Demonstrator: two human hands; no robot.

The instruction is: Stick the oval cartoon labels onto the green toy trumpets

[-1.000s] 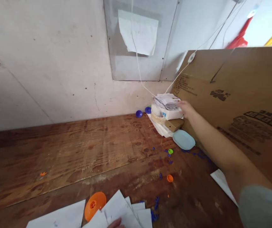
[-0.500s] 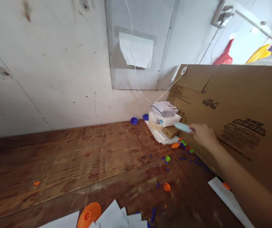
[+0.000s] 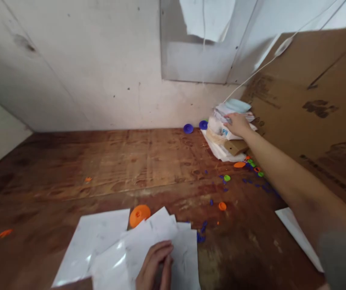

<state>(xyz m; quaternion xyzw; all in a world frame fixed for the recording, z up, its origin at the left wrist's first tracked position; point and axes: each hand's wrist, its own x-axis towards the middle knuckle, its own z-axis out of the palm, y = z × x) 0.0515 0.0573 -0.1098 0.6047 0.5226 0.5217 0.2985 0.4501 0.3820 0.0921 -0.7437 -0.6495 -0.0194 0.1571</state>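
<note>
My right hand [image 3: 238,125] reaches to the far pile and has its fingers closed on the edge of some white papers [image 3: 220,112] there. A light blue flat thing [image 3: 238,105] lies on top of the pile, just behind the hand. Below the papers sits a white box with blue letters [image 3: 225,132], partly covered by the hand. Close to me, my left hand [image 3: 156,266] rests over overlapping white sheets [image 3: 149,235]. Its fingers are curled together, and whatever may be between them is hidden.
An orange disc [image 3: 139,215] lies against the sheets. Purple discs [image 3: 188,128] stand by the wall. Small blue, green and orange pieces [image 3: 222,206] are scattered on the wooden table [image 3: 124,161]. A large cardboard panel [image 3: 321,125] borders the right side, near another white sheet [image 3: 298,237].
My right hand has let go of the light blue thing on the pile and moved to the papers' edge. My left hand has come into view below. The view has tilted down.
</note>
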